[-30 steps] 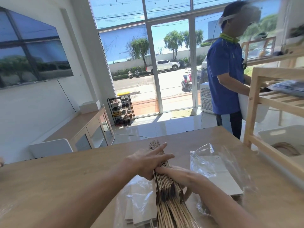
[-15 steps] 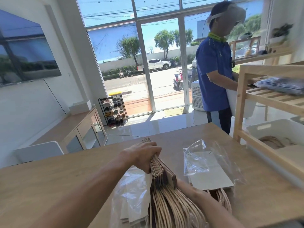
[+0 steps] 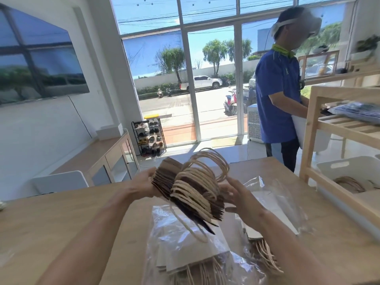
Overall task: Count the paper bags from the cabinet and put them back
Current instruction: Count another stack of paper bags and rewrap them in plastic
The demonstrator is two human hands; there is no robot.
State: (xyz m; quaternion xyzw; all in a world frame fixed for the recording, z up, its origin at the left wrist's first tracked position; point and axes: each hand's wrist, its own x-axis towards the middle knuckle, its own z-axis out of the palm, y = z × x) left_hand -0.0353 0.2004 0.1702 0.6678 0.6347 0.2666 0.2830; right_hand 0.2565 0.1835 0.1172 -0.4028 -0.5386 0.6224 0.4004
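A thick stack of folded brown paper bags (image 3: pixel 185 188) with twisted rope handles is held up above the wooden table (image 3: pixel 51 219), its handle end turned toward me. My left hand (image 3: pixel 144 184) grips its far left end. My right hand (image 3: pixel 238 200) holds its right side, fingers spread against the handles. Below it, a pack of pale paper bags in clear plastic wrap (image 3: pixel 185 249) lies flat on the table. A second wrapped pack (image 3: pixel 273 204) lies to the right, partly hidden by my right arm.
A wooden slatted shelf rack (image 3: pixel 329 182) stands at the table's right with a white bin (image 3: pixel 353 167) holding more handles. A person in a blue shirt (image 3: pixel 275 95) stands behind the table by the rack. A low sideboard (image 3: pixel 102 159) and white chair (image 3: pixel 61 179) are far left.
The stack of brown bags has been lifted off the table and turned so its handles face me. My right hand has come out from under it to its right side.
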